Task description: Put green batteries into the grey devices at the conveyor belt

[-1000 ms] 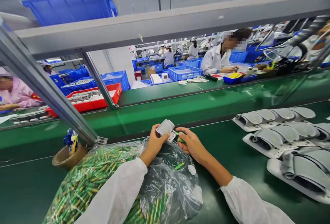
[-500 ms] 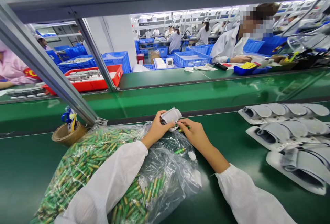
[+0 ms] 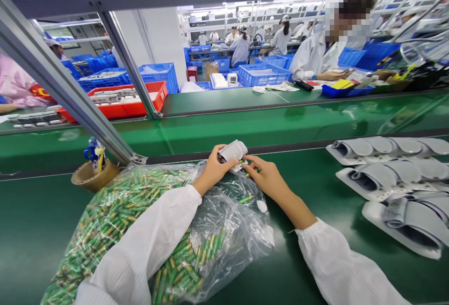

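Item one: my left hand's grip (image 3: 213,170) is closed around a white plastic casing (image 3: 233,151), which sits just above the bag at the far edge of my reach, with a small white tag at its lower end. Item two: my right hand's grip (image 3: 267,179) is curled in beside the casing, its fingertips (image 3: 247,160) against the casing's lower end and a green battery cell (image 3: 253,171) showing under them; I cannot tell which of the two it has hold of. Item three: a clear plastic bag (image 3: 242,230), slumped on the green worktop (image 3: 35,239) under my forearms, packed with loose green-and-gold battery cells (image 3: 115,211), one stray cell (image 3: 244,199) lying on its outer film. Item four: to my right, grey-and-white moulded units (image 3: 386,174) in rows, lying on the worktop, their small printed tags too tiny to read. Item five: a brown tub (image 3: 94,178) by the bag, holding blue and yellow tools (image 3: 93,153). Beyond an aluminium frame rail (image 3: 70,80), a red tray (image 3: 122,101) of parts and blue crates (image 3: 157,76) stand on a second belt, with a co-worker in a white coat (image 3: 315,57) seated across it.
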